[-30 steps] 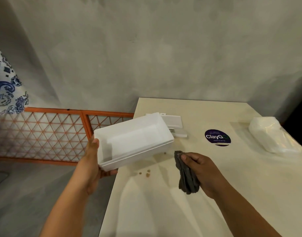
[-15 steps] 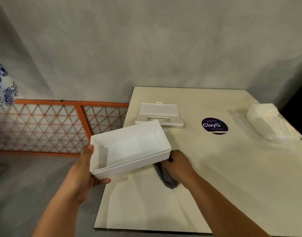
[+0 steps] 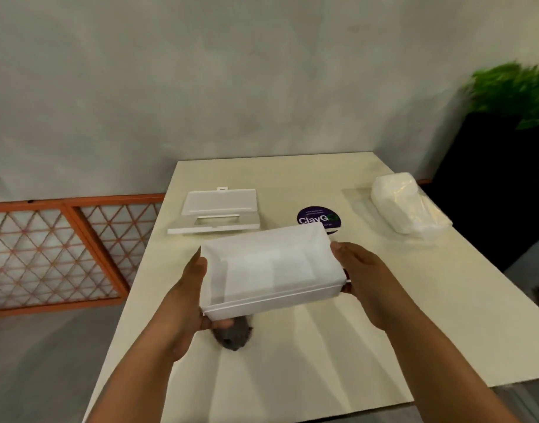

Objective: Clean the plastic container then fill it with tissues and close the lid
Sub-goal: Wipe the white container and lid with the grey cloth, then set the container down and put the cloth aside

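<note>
White plastic container [image 3: 271,270] held above the worktop [image 3: 384,315], long axis crosswise, left hand [image 3: 185,300] and right hand [image 3: 358,270] fingers clamped on its short ends; tissues [image 3: 402,203] far right of it, nearer the right hand; lid [image 3: 219,210] just behind.

The container [image 3: 269,271] is held above the table [image 3: 369,331], near its left front part, between the left hand [image 3: 189,297] at its left end and the right hand [image 3: 358,270] at its right end. The cloth [image 3: 233,337] lies on the table under the container's front left corner. Behind the container lies the lid [image 3: 218,210]; right of the lid, a sticker [image 3: 318,217]; further right, the tissue pack [image 3: 399,201]. A fence [image 3: 63,251] stands left of the table, a plant [image 3: 515,90] at far right.
</note>
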